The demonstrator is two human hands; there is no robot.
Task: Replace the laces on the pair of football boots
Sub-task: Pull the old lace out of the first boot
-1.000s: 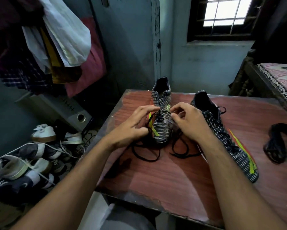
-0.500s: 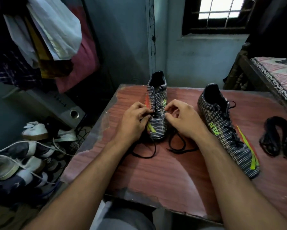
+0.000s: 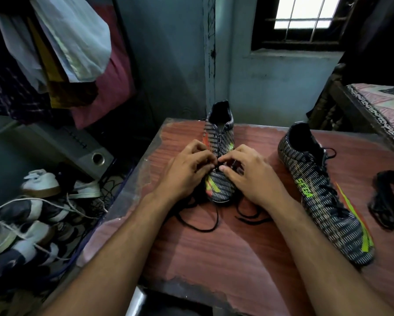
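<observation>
The left hand [image 3: 186, 172] is held curled over the near boot [image 3: 220, 156], its fingertips [image 3: 210, 159] pinched on the black lace [image 3: 205, 215] at the middle of the boot's upper. The right hand [image 3: 250, 172] is curled in the same way from the other side, thumb and forefinger closed on the same lace just beside the left fingertips; the 2 hands almost touch above the eyelets. Exactly which eyelet is being worked cannot be told, since it is hidden by the fingers.

The near boot is stood upright with its toe toward the person and its heel collar toward the wall. Loose ends of the lace are spread in loops on the table [image 3: 214, 258] under both wrists. The 2nd boot [image 3: 323, 192] is laid well apart to the right, toe toward the near right, with its lace threaded. A bundle of black laces [image 3: 387, 199] is seen near the table's right side, apart from that boot.

The near boot is placed close to the table's far-left corner; the left edge runs just beside the left forearm. A broad bare stretch of tabletop is left between the forearms and toward the worn front edge. On the floor to the left, a heap of shoes [image 3: 32, 213] and a speaker [image 3: 86, 151] are seen, with hanging clothes [image 3: 66, 53] above; a bed [image 3: 378, 108] is set at the right.
</observation>
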